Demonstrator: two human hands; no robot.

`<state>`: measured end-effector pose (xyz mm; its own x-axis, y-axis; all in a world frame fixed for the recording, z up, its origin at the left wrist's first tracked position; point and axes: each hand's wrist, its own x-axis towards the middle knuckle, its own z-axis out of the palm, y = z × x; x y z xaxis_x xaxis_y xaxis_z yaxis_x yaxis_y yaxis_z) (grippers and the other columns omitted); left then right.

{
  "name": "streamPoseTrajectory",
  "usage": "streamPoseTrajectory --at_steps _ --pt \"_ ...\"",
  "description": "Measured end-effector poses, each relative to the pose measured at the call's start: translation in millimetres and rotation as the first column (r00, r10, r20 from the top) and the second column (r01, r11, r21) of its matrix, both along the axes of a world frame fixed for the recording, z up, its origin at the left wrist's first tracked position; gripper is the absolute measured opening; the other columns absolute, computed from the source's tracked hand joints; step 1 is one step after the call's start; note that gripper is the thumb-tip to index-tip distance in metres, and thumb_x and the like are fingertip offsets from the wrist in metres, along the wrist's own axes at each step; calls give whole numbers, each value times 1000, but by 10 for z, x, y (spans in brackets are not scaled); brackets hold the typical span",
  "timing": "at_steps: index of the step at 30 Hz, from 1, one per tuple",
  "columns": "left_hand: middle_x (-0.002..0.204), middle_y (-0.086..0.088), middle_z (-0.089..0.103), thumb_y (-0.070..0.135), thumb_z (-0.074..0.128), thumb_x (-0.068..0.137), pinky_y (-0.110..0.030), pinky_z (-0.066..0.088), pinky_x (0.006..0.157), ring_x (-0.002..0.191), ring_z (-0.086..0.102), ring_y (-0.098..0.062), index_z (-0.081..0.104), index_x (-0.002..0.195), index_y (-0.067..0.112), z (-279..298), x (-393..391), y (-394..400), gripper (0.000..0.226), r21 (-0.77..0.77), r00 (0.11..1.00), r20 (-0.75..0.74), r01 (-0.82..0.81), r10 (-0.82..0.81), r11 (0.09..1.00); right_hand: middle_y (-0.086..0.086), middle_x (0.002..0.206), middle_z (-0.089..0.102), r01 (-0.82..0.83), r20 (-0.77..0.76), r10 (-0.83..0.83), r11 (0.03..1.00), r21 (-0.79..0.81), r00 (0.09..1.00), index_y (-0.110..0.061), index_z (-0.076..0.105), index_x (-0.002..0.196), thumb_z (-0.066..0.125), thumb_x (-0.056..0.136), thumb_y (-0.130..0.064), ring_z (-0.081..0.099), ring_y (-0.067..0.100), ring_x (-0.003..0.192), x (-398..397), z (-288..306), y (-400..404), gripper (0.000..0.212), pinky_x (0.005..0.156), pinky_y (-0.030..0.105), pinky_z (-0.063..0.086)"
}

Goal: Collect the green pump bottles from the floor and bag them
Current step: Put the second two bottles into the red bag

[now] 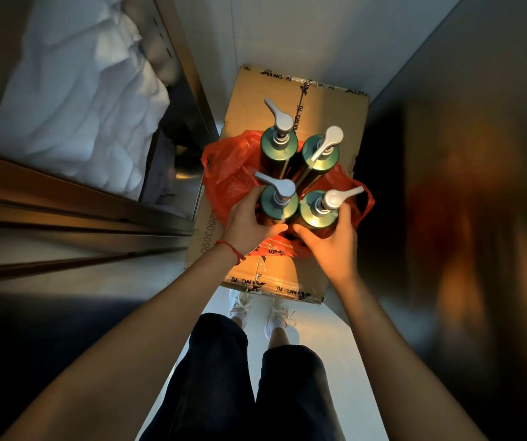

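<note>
Bottles, four of them, stood upright in a tight square on a flattened red plastic bag (224, 173) that lay spread over a sealed cardboard box (329, 116). The view looked straight down past the person's two bare arms to dark trousers and pale trainers on a light floor.

The left hand (249, 222) curled around the near left bottle (279, 206), gripping its body just under the shoulder. The right hand (332, 240) cupped the side of the near right bottle (318, 213), fingers bent against it. The far left bottle (278, 146) and far right bottle (321, 152) stood untouched behind them, the four almost touching.

By this look, collecting was done and bagging was in hand: the bottles sat on the bag rather than inside it. The next move would likely call for drawing the bag's edges and its handle loop (365, 202) up around the cluster without tipping any bottle.

The bottles were round, smooth, dark green cylinders with glossy shoulders catching warm light. Each carried a grey-white pump with a long flat spout, pointing in different directions. The bag was thin, crinkled and translucent. The box was matte brown card, sealed with printed tape. A red string bracelet (232, 249) circled the left wrist.
</note>
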<state>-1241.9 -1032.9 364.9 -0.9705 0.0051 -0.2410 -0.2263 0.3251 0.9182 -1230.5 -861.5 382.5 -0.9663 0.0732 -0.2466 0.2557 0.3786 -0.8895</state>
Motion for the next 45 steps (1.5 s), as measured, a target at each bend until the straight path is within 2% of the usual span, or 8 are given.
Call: streamPoseTrajectory --at_steps 6,10,16,23,26,31,39,45 --pt "106 7 58 13 85 55 4 34 78 97 50 4 53 114 12 30 21 -14 67 -26 999 -39 -29 28 999 -17 115 55 -19 -30 19 1000 -3 999 -35 42 121 82 64 -22 50 -5 108 3 26 -9 71 88 0 36" --pt "105 7 59 15 84 56 2 36 79 99 53 -4 53 115 14 48 42 -37 67 -15 999 -33 -43 42 999 -31 115 48 -48 -58 49 999 6 997 -53 36 115 80 66 -23 46 -18 108 -19 59 -21 72 91 1 34" --pt "108 4 59 14 84 58 -3 40 83 103 55 -11 51 117 15 89 42 -62 67 15 999 -38 -36 37 999 -31 113 49 -54 -80 53 998 -11 995 -51 38 114 79 68 -19 46 -22 105 -57 63 -34 69 87 -1 34" --pt "104 7 59 18 85 56 -2 40 81 98 53 -3 51 116 17 126 29 -58 69 -1 999 -30 -22 22 1000 -22 114 51 -46 -109 46 999 2 993 -28 42 124 79 68 -21 46 -22 105 -107 78 -67 68 87 -1 33" --pt "106 7 59 18 84 56 -5 42 83 100 54 -4 50 117 19 147 45 -62 70 17 1000 -16 -21 21 1000 -18 115 52 -52 -106 53 999 11 993 -28 42 124 79 67 -24 47 -18 105 -119 100 -73 69 88 0 33" --pt "110 9 58 30 82 56 -8 41 87 105 53 -3 45 116 38 231 123 -79 72 22 999 -20 -38 38 999 -26 116 48 -58 -95 59 998 11 994 -30 42 124 80 67 -24 44 -20 107 -105 153 -39 69 90 0 33" --pt "118 0 61 28 83 57 -39 46 95 112 55 -14 49 117 29 336 236 -98 69 51 999 -2 -49 49 997 -11 126 51 -58 -77 57 998 -7 995 -22 44 128 80 66 -24 46 2 120 -46 285 -2 72 100 11 35" --pt "117 11 56 14 81 64 -15 42 93 112 50 1 47 122 21 445 330 -130 67 76 997 -17 -72 74 995 2 134 51 -31 -46 31 1000 1 998 -22 42 131 80 67 -25 47 13 125 12 345 36 75 106 34 39"
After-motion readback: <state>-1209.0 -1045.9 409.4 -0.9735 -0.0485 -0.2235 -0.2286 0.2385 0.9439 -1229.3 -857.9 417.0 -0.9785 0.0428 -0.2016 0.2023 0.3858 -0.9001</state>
